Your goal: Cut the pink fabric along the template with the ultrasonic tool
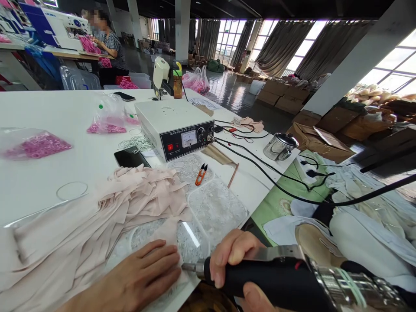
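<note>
On the worktop [65, 110], I observe a lidded mug [278, 148] at the right-hand corner. Along the far edge, I identify a bottle [177, 86] with a green top and, to its left, a dark phone [125, 96]. A clear bag [108, 113] of pink pieces lies nearer the left edge. Beyond the far edge, a person [115, 50] sits at a sewing machine [60, 32].

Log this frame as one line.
left hand: on pale fabric strip | right hand: gripping black handheld tool | tool tip: beside left hand
</note>
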The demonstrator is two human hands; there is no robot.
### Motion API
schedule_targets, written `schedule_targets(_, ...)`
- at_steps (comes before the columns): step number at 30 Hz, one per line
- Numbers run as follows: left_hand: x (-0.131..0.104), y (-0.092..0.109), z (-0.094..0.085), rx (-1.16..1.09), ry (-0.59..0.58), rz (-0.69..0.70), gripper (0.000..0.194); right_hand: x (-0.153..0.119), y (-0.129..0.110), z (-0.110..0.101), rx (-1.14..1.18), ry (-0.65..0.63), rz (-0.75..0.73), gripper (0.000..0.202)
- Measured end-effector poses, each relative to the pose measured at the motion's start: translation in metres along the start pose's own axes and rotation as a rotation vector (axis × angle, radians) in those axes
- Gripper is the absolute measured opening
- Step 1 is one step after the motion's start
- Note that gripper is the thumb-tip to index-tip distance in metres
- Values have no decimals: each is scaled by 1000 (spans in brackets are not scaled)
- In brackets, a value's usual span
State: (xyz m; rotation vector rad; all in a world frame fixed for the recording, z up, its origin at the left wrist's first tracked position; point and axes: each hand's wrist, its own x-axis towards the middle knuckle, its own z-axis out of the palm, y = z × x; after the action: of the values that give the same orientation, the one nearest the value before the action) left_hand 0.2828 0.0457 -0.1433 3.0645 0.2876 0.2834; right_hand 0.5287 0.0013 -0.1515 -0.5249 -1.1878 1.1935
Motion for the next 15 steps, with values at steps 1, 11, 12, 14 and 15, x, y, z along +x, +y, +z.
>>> schedule_targets(1, -2, -1, 3, 19, -9, 5, 48, 2, 4, -4, 67, -82, -24, 16)
schedule_targets(11, -5, -9, 3, 88, 41, -7, 52, 3, 8, -11, 240, -91, 12, 17)
schedule_targets(12, -4, -10, 1, 90, 44, -3, 52, 3, 7, -11, 252, -105, 5, 17)
schedule_targets(14, -2, -11, -1, 86, 43, -2, 51, 5, 6, -10, 271, -135, -1, 18)
schedule_targets(15, -1, -12, -2, 77, 45, -4, 51, 6, 5, -10, 274, -138, 2, 18)
